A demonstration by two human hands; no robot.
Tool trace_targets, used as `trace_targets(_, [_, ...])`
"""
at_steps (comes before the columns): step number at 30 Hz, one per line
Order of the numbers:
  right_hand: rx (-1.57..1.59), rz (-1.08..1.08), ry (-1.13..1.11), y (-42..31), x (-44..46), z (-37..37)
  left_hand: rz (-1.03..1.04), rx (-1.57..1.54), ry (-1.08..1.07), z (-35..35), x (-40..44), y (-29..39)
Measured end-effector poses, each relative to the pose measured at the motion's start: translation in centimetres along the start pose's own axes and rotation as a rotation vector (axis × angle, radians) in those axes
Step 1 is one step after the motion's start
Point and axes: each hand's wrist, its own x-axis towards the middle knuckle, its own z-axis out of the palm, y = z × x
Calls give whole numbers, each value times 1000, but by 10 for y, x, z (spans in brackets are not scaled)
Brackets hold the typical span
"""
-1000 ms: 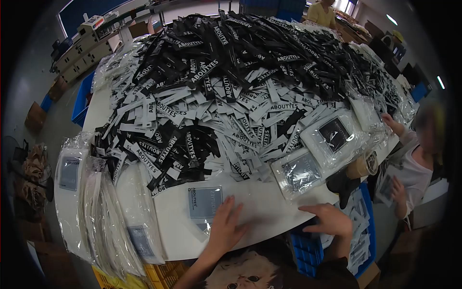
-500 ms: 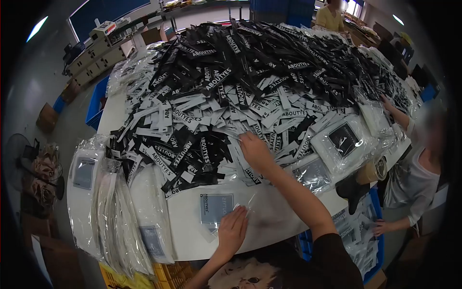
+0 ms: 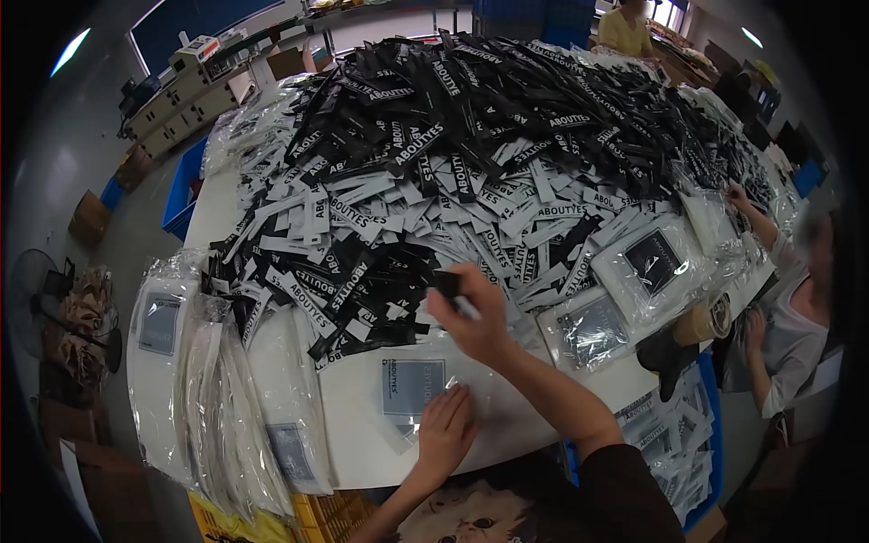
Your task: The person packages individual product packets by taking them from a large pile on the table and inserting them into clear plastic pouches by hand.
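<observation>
In front of me lies a clear plastic bag (image 3: 412, 387) with a grey printed panel reading ABOUTYES. Over its lower right edge my left hand (image 3: 447, 425) rests flat, fingers stretched out. Just above the bag, my right hand (image 3: 478, 319) is closed around a small black packet (image 3: 445, 283); a white strip shows below it between the fingers. Behind that hand rises a big pile of narrow packets, black ones (image 3: 453, 81) on top and white ones (image 3: 507, 213) lower down, many printed ABOUTYES.
Filled clear bags (image 3: 163, 380) lean in a row at left, above a yellow crate (image 3: 317, 514). More packed bags (image 3: 638, 262) and a brown cup (image 3: 704, 321) sit at right. A blue bin (image 3: 715, 434) holds packets; a co-worker (image 3: 783, 317) is beside it.
My right hand has come back from the white packets toward me and now holds a black packet. My left hand has stayed on the bag. The co-worker's lower hand has moved up from the bin.
</observation>
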Motion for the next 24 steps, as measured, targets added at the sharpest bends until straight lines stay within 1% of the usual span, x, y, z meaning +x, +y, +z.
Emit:
trace_targets(1, [29,72,126,-14,-13,-15,-9,18,-34,-2,3,2])
trace_targets(3, [90,211,300,-21,-51,-47,-3,20,-40,-2,0,-2])
trace_targets(5, [261,213,395,-36,-86,-74,-5,21,-54,-2,-1,-5])
trace_targets(7, [108,258,514,-43,-118,-98,-19,-13,-42,-3,0,-4])
trace_targets(8, [-66,221,551,-42,-133,-109,-18,-26,-55,-2,0,-4])
trace_targets(9, [-82,225,563,-40,-141,-115,-21,-13,-41,-1,0,-4])
trace_targets(11, [-304,285,516,-37,-154,-125,-10,-8,-35,0,2,-4])
trace_targets(12, [-212,474,513,-38,-162,-130,-16,-14,-51,-1,3,-4])
trace_targets(13, [-213,472,518,-40,-167,-129,-26,-15,-64,-2,3,-3])
trace_targets(15, [-234,190,669,-41,-170,-120,-45,-3,-71,-5,5,-2])
trace_targets(16, [-308,132,589,-46,-162,-117,-58,-44,-101,-9,7,-2])
trace_targets(18, [-327,470,366,-31,-175,-117,-71,-74,-134,-16,6,-2])
trace_targets(19, [-77,603,504,-25,-180,-113,-122,-111,-88,-17,5,-1])
trace_targets(20, [-280,379,473,-23,-190,-117,-172,-149,-32,-18,7,-1])
trace_targets(21, [-475,151,434,-25,-191,-120,-172,-144,-18,-21,9,0])
trace_targets(22, [-483,53,445,-30,-185,-118,-217,-170,48,-26,6,3])
trace_targets(23, [-480,59,445,-27,-189,-118,-260,-198,107,-32,4,6])
trace_targets(24, [-542,223,362,-21,-196,-121,-261,-197,102,-36,2,9])
